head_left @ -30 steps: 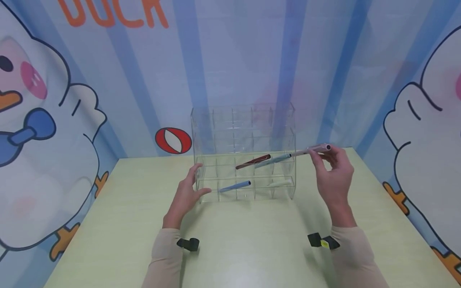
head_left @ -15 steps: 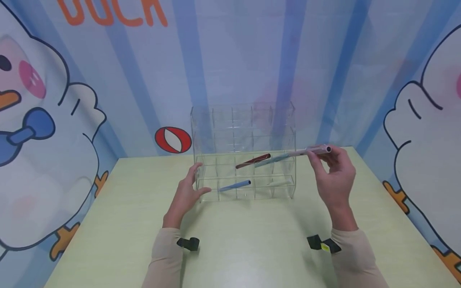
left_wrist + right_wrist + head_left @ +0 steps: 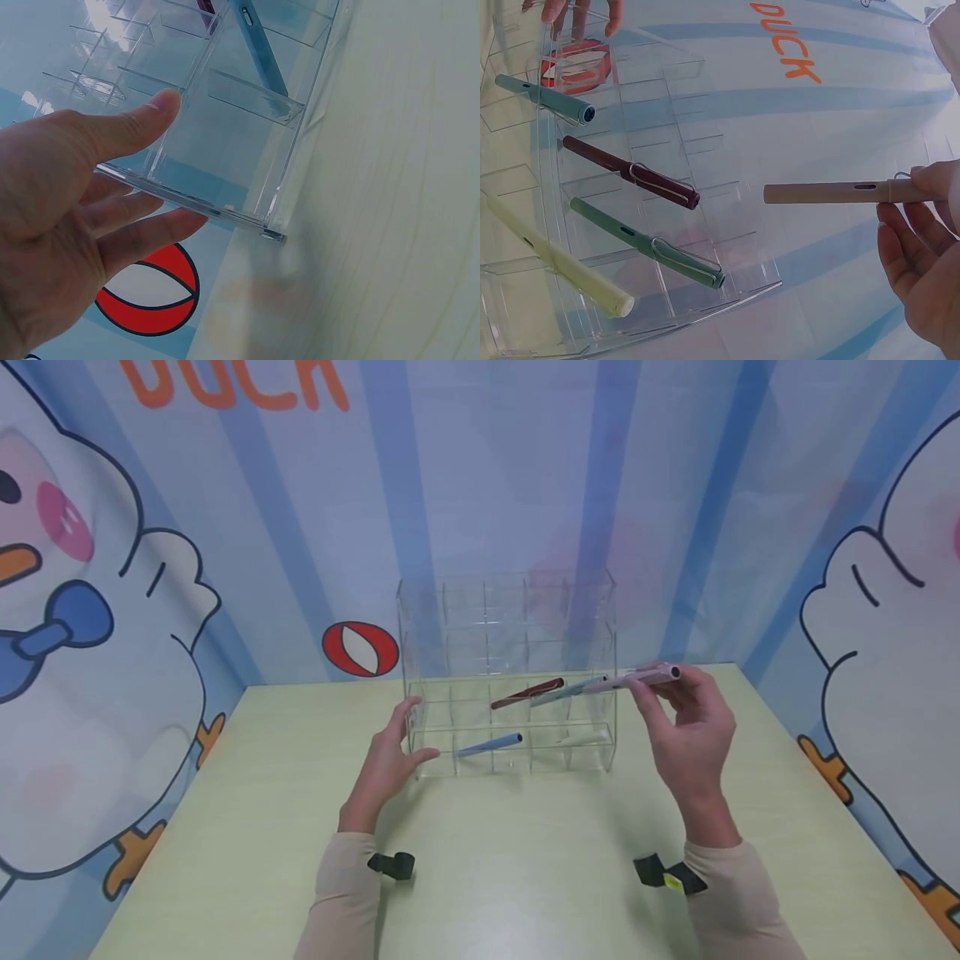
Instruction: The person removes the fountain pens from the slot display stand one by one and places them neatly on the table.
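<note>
The right hand [image 3: 690,727] pinched a pink pen [image 3: 840,193] by its clip end, holding it level in the air just beside the rack's [image 3: 510,685] right side, tip toward a cell but not yet in. The left hand [image 3: 386,760] lay open, straight fingers steadying the rack's left wall. Four pens already sat in cells: maroon [image 3: 630,177], green [image 3: 649,243], cream [image 3: 559,259], blue [image 3: 546,98]. By the look of it, this fifth remained to be slotted; many cells stood vacant.

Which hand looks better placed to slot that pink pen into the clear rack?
Right, probably: the right hand already pinches the pink pen beside the clear rack, while the left hand steadies its side.
</note>
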Available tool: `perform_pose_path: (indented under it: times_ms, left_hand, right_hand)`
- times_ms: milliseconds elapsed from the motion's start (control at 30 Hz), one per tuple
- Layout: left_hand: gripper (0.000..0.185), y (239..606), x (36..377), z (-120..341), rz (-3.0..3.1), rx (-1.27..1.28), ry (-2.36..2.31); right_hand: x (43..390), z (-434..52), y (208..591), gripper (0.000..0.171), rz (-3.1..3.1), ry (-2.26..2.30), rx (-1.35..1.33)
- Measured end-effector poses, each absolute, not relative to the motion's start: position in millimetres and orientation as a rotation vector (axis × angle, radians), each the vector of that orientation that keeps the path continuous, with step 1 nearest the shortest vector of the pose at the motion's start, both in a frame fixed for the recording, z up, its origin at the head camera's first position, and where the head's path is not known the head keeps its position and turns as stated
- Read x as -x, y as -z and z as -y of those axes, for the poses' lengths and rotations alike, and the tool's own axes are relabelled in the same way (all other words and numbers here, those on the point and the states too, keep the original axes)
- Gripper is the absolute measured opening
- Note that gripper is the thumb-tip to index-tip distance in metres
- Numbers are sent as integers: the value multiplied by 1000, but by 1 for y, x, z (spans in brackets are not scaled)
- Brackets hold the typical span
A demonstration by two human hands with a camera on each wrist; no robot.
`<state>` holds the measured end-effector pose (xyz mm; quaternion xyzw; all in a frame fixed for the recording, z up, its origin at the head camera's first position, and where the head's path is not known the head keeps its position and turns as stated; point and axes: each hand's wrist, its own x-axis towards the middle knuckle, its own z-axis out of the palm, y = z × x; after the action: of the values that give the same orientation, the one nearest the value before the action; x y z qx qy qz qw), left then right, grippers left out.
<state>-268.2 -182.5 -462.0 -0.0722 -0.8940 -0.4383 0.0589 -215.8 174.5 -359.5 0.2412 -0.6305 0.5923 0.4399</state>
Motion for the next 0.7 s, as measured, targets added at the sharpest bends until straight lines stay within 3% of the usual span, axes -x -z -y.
perform_pose_path:
  times_ms: [433,700]
  left_hand:
    - [89,464,268,184,2698,238,1316]
    - [89,465,269,183,2706,224,1317]
  right_hand:
    - [215,-170,363,48,1616,-1484,-562]
    - [213,-164,364,49,1596,-1562,-606]
